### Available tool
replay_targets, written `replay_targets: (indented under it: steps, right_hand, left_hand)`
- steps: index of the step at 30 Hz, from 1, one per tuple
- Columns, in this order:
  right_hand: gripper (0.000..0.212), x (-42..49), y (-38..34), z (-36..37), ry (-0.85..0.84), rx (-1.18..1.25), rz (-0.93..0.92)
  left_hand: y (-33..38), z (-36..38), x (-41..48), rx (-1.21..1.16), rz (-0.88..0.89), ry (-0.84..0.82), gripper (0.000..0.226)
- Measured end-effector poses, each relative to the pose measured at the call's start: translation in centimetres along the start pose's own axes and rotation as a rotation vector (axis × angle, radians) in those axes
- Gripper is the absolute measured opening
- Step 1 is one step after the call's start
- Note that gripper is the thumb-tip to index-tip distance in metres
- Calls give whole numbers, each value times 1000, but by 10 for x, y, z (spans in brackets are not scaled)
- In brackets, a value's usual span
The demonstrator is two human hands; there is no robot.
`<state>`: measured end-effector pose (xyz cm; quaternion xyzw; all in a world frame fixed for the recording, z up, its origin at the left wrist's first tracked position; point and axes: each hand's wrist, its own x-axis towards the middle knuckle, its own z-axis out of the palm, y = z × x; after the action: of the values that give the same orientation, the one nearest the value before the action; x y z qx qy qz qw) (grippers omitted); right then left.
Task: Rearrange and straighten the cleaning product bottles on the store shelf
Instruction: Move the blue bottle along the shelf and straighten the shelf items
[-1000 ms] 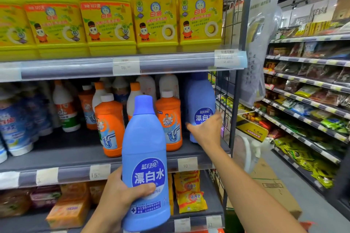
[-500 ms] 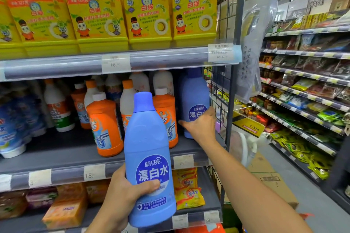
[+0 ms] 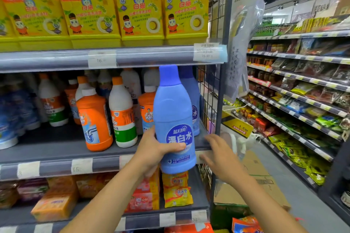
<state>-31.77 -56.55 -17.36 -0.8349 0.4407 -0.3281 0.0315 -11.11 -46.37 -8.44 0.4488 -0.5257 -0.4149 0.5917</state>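
Left hand [image 3: 158,149]: wrapped round the lower body of the blue bleach bottle [image 3: 175,119], upright, at centre frame.
Right hand [image 3: 217,152]: open, empty, at 3 o'clock of it, by the shelf edge [image 3: 56,166].
Handling: looks full and heavy, stiff smooth plastic; grip low, across the label.
Behind: second blue bottle [image 3: 193,100] at 1 o'clock.

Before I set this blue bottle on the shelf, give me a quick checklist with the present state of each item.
1. Grip: left hand wraps the blue bottle low on its body, thumb across the label. Ok.
2. Bottle upright, label facing out. Ok.
3. Landing spot in front of the second blue bottle at the shelf's right end: hidden behind the held bottle. Cannot tell.
4. Right hand out of the way: it is at the shelf edge, near the landing spot. Not ok.
5. Headroom: cap overlaps the upper shelf rail in this view. Cannot tell.
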Motion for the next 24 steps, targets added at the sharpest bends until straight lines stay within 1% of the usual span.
replay_targets:
  steps: [3, 5, 8, 12, 19, 24]
  right_hand:
    - [53, -7, 6, 4, -38, 56, -27]
    - [49, -7, 6, 5, -20, 106, -23]
    - [46, -8, 6, 9, 25, 172, -13]
    - [42, -10, 6, 13, 61, 213, 7]
    - [49, -12, 6, 19, 68, 187, 63]
    - [45, -12, 6, 18, 69, 176, 97]
  left_hand:
    - [-5, 15, 18, 29, -46, -29, 55]
    - [-13, 20, 23, 33, -98, -43, 56]
    - [-22, 24, 28, 20, -138, -46, 49]
    - [-17, 27, 43, 20, -98, -7, 45]
    - [0, 32, 67, 9, -23, 64, 51]
    - [-5, 35, 77, -44, -7, 118, 55]
